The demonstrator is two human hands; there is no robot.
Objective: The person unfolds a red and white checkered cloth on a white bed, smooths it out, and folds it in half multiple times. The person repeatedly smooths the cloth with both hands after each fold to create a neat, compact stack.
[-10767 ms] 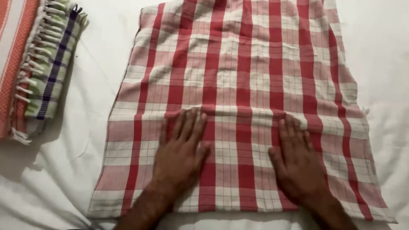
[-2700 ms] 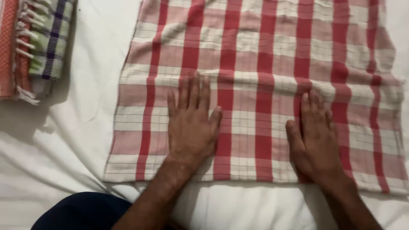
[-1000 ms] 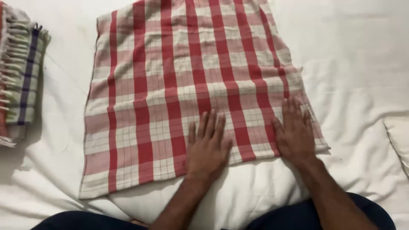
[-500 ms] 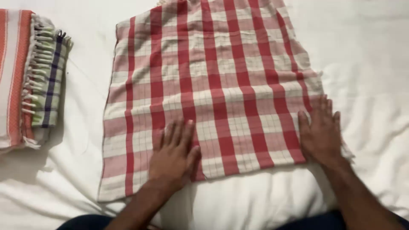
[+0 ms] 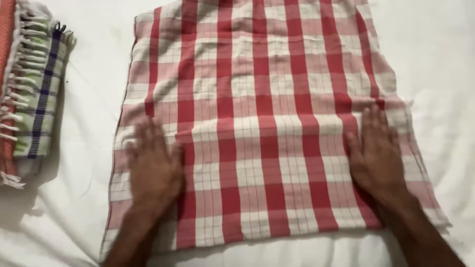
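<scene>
Now smoothing red-checked cloth [image 5: 267, 123]: left hand [image 5: 154, 168] and right hand [image 5: 377, 155] spread flat, palms down, near its side edges; best pressing evenly outward, clear of folded towels [image 5: 32, 94] beyond cloth's left edge.

One head-worn view looks steeply down, close over the checked cloth [image 5: 267, 123].

We get soft, warm, dimmish light here, no glare; the left hand [image 5: 154, 165] smears with motion blur, and shadows pool beside the folded towels [image 5: 32, 94].
</scene>
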